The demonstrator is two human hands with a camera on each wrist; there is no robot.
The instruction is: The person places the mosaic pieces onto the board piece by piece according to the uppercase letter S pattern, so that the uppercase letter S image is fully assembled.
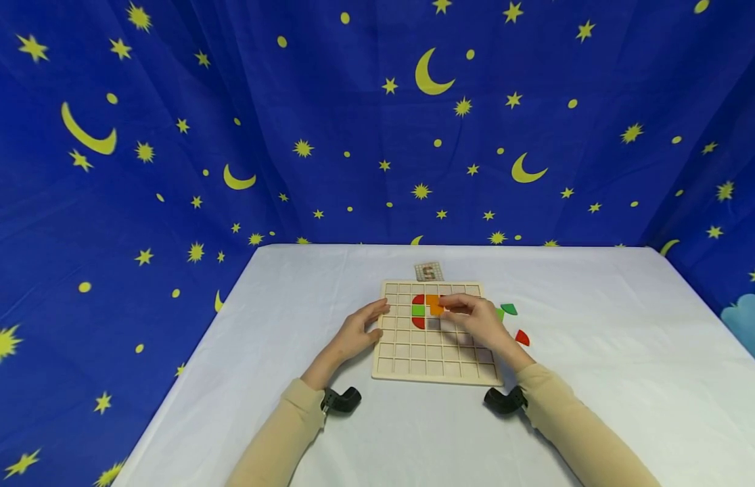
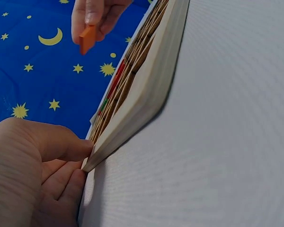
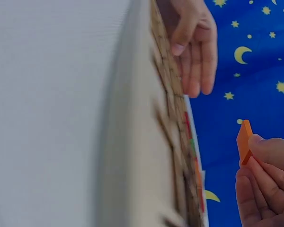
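Observation:
My right hand [image 1: 475, 318] pinches an orange square tile [image 3: 244, 142] between thumb and fingers, above a wooden grid board [image 1: 408, 368]. My left hand [image 1: 356, 331] rests at the board's left edge, its thumb and fingertips touching the rim. On the board, a red quarter-circle tile [image 1: 419, 299], a green square tile [image 1: 418, 310] and another red quarter-circle tile [image 1: 419, 323] stand in one column. Beside the top red one lies an orange tile [image 1: 431, 299]. My right fingers partly hide the squares to its right, where a bit of red shows.
Behind the board lies a small pattern card [image 1: 429, 272] with an S-like figure. Right of the board are a dark green tile [image 1: 509, 309], a red quarter-circle tile [image 1: 522, 337] and a light green tile [image 1: 500, 314] partly behind my hand. A white cloth covers the table [image 1: 597, 304].

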